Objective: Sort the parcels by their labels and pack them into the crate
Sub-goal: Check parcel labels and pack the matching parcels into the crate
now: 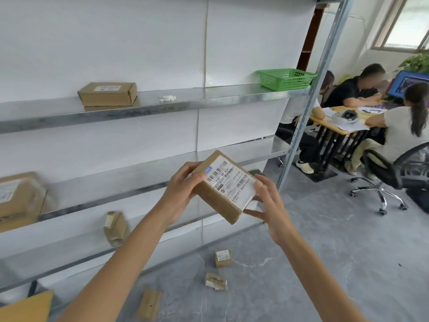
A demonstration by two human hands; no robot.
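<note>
A brown cardboard parcel (213, 202) is held in the air in front of a metal shelf rack (299, 126), near the middle of the view, tilted with its white printed label (232, 182) facing up. The left hand (183, 187) grips its left end, fingers curled round the far edge and thumb lying on the top face beside the label. The right hand (270, 205) grips the right end, thumb pressed on the label's edge and fingers reaching under the near corner.

On the upper shelf (139, 108) a closed labelled box (108, 94) sits at the left, a crumpled white scrap (167, 98) lies right of it, and a green basket (286, 79) stands at the far right end. Larger boxes (18, 198) are stacked at the left of the middle shelf, blurred. A small parcel (115, 227) stands on the lower shelf.

Three small parcels lie on the grey floor (313, 252) near the rack's foot: one square (223, 258), one pale and taped (216, 281), one flat and blurred (149, 304). A cardboard flap (27, 307) shows at the near left corner.

Far right, people sit round a worktop (343, 130) strewn with papers, with a black office chair (383, 173) beside it.
</note>
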